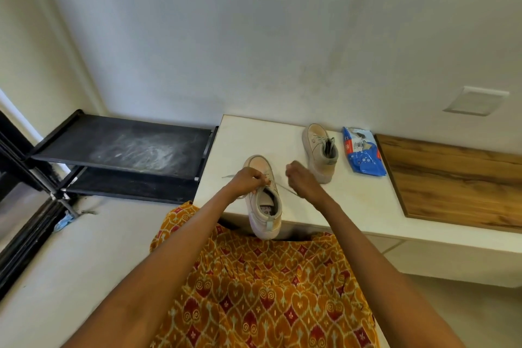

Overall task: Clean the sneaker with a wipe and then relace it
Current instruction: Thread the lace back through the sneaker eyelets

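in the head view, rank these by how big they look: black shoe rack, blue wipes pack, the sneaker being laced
1. black shoe rack, by far the largest.
2. sneaker being laced.
3. blue wipes pack, though it sits farther from the camera, so its gap to the sneaker is unsure.

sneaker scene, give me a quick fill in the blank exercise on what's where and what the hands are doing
1. Both hands pull on the near sneaker's ____.
2. The blue wipes pack lies to the ____ of the second sneaker.
3. The near sneaker's heel sticks out over the ____ of the white counter.
4. The left hand is at the sneaker, and the right hand is ____ round the lace.

Missing words: lace; right; edge; curled
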A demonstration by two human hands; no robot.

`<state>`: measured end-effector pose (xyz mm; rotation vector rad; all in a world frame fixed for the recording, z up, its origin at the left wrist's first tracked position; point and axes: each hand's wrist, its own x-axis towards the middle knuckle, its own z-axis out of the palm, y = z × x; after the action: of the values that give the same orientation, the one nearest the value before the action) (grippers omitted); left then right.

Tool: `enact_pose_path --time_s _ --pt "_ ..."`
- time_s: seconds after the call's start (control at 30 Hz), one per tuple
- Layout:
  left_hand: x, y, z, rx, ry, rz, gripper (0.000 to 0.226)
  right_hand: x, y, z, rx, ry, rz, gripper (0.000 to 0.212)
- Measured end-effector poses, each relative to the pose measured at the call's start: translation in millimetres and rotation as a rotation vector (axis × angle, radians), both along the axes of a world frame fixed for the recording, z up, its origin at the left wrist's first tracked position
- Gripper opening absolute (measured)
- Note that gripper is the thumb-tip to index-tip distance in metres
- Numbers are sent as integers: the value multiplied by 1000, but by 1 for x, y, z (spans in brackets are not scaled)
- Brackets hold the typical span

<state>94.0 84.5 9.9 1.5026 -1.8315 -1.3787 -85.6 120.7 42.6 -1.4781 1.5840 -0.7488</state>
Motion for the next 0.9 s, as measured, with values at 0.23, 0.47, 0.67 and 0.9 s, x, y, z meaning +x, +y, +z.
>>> enact_pose_path --time_s 0.23,0.47,0.67,0.9 --pt "0 0 8 18 3 -34 16 17 6 -16 -135 368 403 20" --pt "1 -2 9 23 8 -67 16 18 1 -18 -210 336 261 13" --pt "3 -3 7 32 11 -68 17 20 1 -26 -226 366 166 13" --pt "8 -9 4 -70 -117 -151 25 22 1 -29 -211 323 95 6"
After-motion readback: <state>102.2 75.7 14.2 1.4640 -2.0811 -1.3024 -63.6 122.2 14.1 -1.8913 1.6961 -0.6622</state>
